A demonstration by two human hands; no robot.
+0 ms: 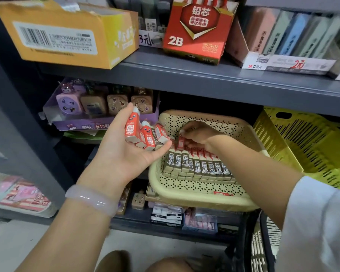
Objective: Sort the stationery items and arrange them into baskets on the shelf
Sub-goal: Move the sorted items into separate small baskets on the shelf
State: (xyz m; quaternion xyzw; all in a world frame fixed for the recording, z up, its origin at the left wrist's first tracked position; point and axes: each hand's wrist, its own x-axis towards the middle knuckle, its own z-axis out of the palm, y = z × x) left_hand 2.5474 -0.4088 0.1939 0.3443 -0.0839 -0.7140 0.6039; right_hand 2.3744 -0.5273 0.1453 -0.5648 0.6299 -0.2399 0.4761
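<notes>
The left hand, palm up, cups several red 2B lead boxes just left of the beige basket. To the right, the right hand pinches one lead box above the packed row inside the basket.

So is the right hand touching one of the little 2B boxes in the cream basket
Touching. The head view shows the right hand pinching a small red box at the back row in the cream basket.

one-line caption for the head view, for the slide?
Left hand holds several 2B lead packs while right hand places one in the beige basket.
</notes>
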